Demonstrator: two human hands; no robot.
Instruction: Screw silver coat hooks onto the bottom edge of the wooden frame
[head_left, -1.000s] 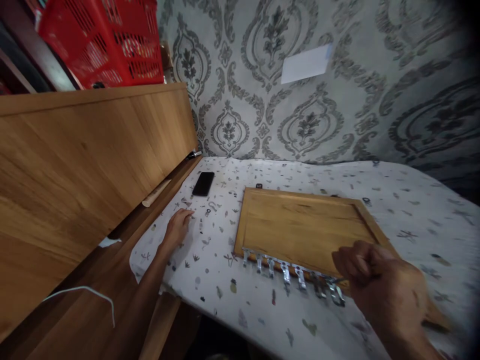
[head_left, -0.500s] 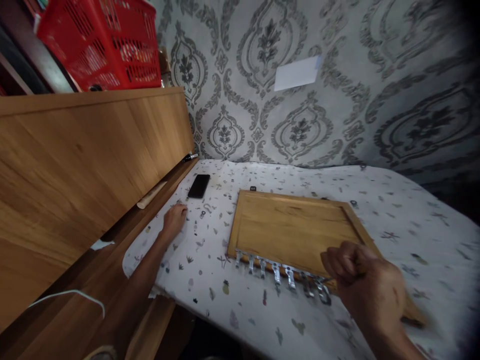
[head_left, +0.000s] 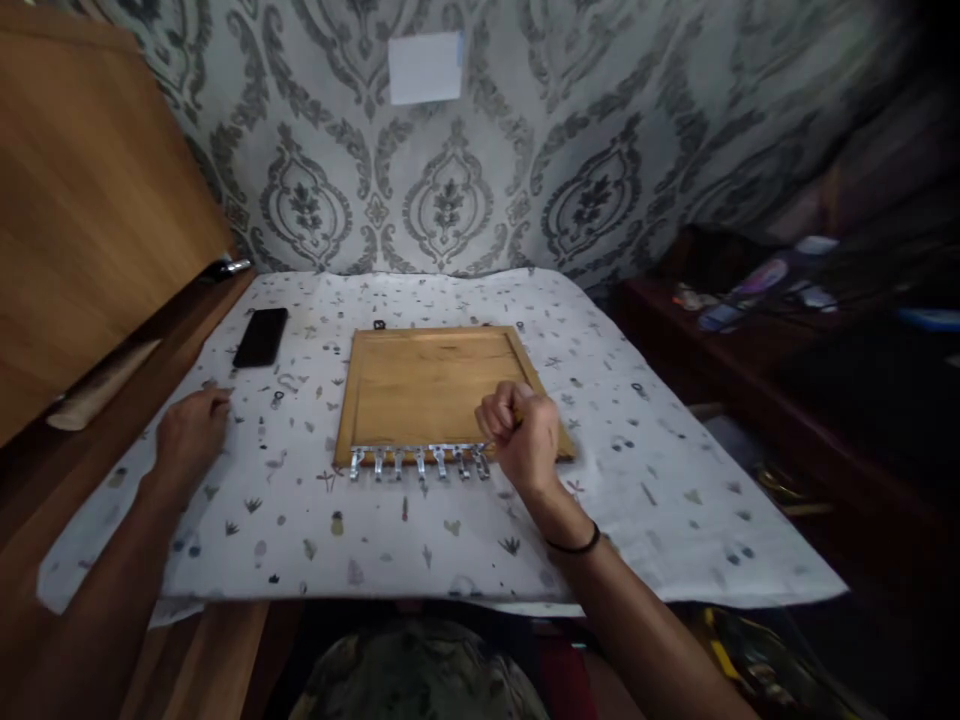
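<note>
A wooden board [head_left: 431, 385] with a raised frame lies flat on a patterned white tablecloth [head_left: 645, 480]. A metal rail with several hooks [head_left: 416, 460] runs along its near edge. My right hand [head_left: 521, 432] is a closed fist at the board's near right corner, just past the rail's right end; what it grips is hidden. My left hand [head_left: 191, 430] rests on the cloth to the left of the board, fingers lying loosely flat and holding nothing. Small metal bits [head_left: 277, 398] lie close to it.
A black phone [head_left: 260, 337] lies at the cloth's far left. A large wooden panel [head_left: 90, 220] stands on the left, with a pale roll [head_left: 97, 385] at its foot. A white paper [head_left: 424, 67] hangs on the patterned wall. A dark, cluttered side table [head_left: 750, 300] stands to the right.
The view has swung right and pulled back, so the red basket is out of sight. Both hands stay where they were relative to the board, the right one still clenched.
</note>
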